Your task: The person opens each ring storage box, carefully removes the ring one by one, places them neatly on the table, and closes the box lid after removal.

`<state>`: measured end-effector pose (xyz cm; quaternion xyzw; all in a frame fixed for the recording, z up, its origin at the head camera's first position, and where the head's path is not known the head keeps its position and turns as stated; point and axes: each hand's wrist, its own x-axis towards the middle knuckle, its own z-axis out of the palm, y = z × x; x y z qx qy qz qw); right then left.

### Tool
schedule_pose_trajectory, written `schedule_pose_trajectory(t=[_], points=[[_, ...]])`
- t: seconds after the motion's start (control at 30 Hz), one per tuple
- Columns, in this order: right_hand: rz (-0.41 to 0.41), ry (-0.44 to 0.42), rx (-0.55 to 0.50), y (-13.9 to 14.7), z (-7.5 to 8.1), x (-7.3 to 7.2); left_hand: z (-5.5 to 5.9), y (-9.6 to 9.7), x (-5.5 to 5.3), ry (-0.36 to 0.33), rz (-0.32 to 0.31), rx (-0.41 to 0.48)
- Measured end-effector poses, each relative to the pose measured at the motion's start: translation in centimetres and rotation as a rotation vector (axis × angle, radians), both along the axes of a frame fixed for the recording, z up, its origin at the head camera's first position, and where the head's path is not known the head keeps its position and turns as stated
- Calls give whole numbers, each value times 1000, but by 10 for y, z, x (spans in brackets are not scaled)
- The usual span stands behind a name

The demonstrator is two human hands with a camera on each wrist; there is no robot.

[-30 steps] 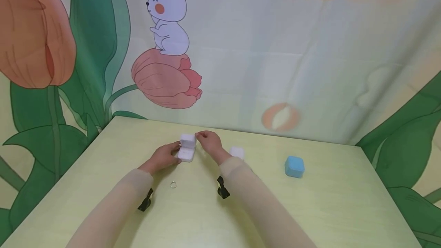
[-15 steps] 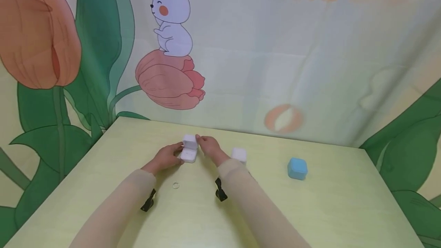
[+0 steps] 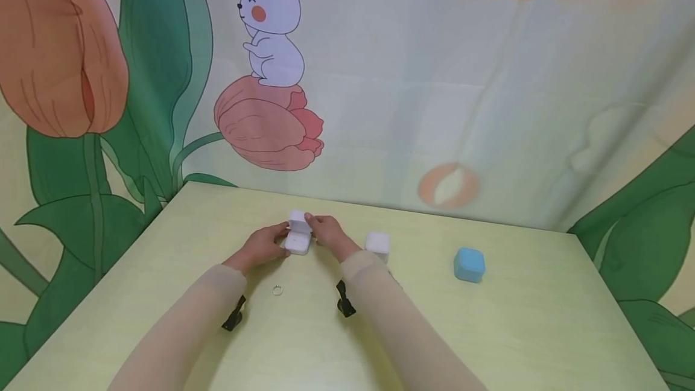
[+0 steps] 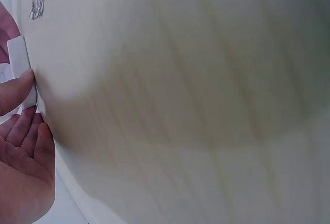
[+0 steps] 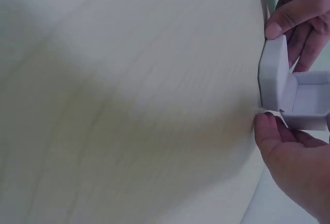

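Note:
A small white ring box [image 3: 298, 242] stands on the table with its lid [image 3: 300, 221] raised. My left hand [image 3: 263, 245] grips the base from the left, its thumb [image 4: 20, 87] across the front side and the fingers reaching round behind. At the lid's right edge, my right hand [image 3: 327, 231] holds the lid between thumb and fingers; in the right wrist view its fingertips [image 5: 265, 121] sit beside the hinge corner. A thin silver ring [image 3: 277, 290] lies on the table in front of the box, and part of it shows in the left wrist view.
A second white box [image 3: 377, 245] stands behind the right forearm, partly covered by the sleeve. Farther right is a blue box [image 3: 469, 265]. The pale yellow table [image 3: 521, 330] ends at a printed curtain [image 3: 374, 107] with a rabbit and tulips.
My right hand has come slightly lower and closer in on the lid's right edge. My left hand keeps its grip on the base. The head view has shifted a little.

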<state>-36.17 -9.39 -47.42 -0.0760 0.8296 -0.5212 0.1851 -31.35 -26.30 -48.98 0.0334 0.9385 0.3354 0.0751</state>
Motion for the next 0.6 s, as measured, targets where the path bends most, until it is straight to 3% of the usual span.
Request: schedule_pose_trajectory(t=[0.6], points=[[35, 52, 11, 2, -3, 6, 3, 1, 2, 53, -28, -7]])
